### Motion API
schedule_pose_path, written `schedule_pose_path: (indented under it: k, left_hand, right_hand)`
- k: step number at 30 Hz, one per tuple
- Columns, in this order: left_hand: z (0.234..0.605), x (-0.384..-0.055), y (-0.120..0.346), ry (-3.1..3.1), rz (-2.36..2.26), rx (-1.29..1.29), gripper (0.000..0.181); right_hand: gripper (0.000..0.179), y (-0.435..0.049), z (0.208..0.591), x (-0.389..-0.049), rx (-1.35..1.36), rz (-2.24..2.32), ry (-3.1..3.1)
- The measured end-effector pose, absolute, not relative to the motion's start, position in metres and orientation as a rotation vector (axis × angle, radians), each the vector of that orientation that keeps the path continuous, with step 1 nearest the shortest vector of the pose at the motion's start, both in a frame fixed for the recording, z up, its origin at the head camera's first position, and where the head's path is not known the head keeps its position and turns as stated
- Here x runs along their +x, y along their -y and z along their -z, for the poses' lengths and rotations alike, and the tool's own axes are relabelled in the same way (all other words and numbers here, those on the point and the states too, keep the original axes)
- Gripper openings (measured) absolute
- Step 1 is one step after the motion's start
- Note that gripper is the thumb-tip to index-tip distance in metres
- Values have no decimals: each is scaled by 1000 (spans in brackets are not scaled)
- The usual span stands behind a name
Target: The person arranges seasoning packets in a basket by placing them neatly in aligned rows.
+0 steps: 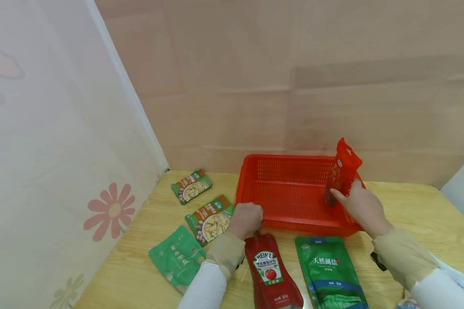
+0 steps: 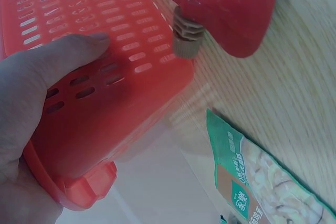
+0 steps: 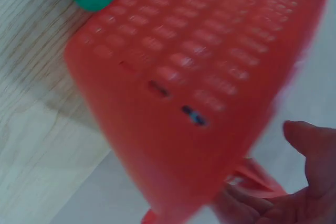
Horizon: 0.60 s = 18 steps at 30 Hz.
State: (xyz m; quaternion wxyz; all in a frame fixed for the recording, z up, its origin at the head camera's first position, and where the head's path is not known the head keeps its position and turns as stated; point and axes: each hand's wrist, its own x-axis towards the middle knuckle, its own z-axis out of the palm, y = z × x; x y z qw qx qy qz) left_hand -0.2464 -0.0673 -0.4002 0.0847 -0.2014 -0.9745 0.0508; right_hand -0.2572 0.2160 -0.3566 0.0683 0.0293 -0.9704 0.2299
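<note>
A red plastic basket [image 1: 290,193] with slotted walls stands at the back of the table. My left hand [image 1: 247,219] grips its near left corner; in the left wrist view the thumb [image 2: 79,51] lies along the outer wall and the fingers are hidden behind the rim. At the basket's right end my right hand [image 1: 365,208] holds a glossy red packet [image 1: 342,169] upright, its lower part inside the basket. In the right wrist view the basket wall [image 3: 173,108] hides part of that hand [image 3: 294,198].
In front of the basket lie a ketchup pouch [image 1: 270,270] and a green salt pouch [image 1: 330,270]. To the left are two soup-picture packets [image 1: 191,186] [image 1: 210,221] and a plain green pouch [image 1: 179,257]. A paper-covered wall [image 1: 232,86] rises behind.
</note>
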Motion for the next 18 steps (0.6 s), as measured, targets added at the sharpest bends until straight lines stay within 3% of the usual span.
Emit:
schedule_pose_path:
  k: [5,12,18]
  left_hand:
    - [403,-247,66,2904,-144,-607,39]
    - [405,-248,68,2874,-140,-617,43]
    - [401,-243,72,2886,-128,-618,47]
  right_hand:
    - [70,-219,349,-246,86,-732,3048]
    - [55,-224,341,-228,141,-697,3096]
    - [67,-227,341,-207,144,-599,3022]
